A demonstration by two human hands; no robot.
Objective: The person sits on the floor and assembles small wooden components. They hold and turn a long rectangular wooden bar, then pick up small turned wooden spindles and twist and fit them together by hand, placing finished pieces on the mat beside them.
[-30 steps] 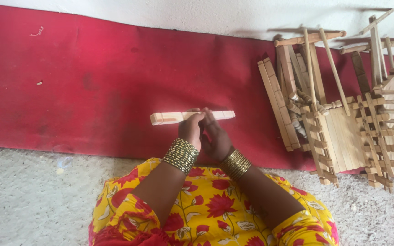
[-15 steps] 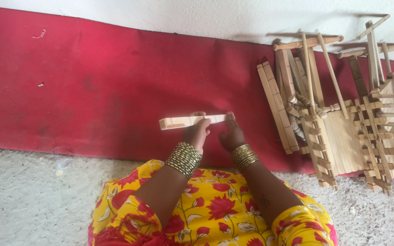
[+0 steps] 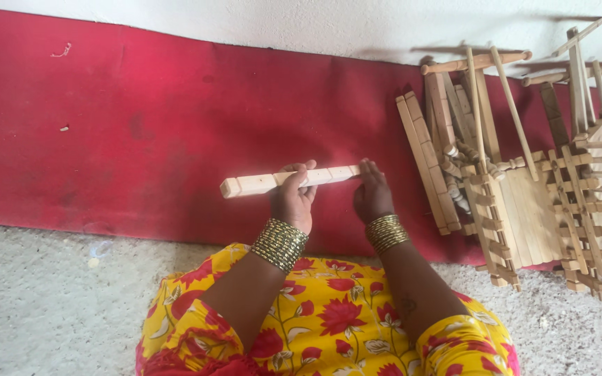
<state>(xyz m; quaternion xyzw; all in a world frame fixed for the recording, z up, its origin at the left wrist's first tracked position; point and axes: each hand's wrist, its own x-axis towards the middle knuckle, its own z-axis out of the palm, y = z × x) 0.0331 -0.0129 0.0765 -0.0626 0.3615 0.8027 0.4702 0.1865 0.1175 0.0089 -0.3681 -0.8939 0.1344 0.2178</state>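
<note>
A pale wooden bar [image 3: 259, 183] with notches along it is held level above the red mat [image 3: 141, 139]. My left hand [image 3: 292, 198] grips it near the middle, fingers curled over the top. My right hand [image 3: 373, 193] holds the bar's right end. Both wrists carry stacks of gold bangles. My lap, in yellow cloth with red flowers [image 3: 329, 324], fills the bottom of the view.
To the right on the mat lies a pile of wooden slats and sticks [image 3: 454, 139] and ladder-like wooden frames [image 3: 580, 202]. A white wall [image 3: 315, 21] borders the mat's far edge. Grey speckled floor [image 3: 36, 306] lies in front.
The bar has been lifted and swung so its left end sticks out further left. My hands have moved apart, the right one now at the bar's end.
</note>
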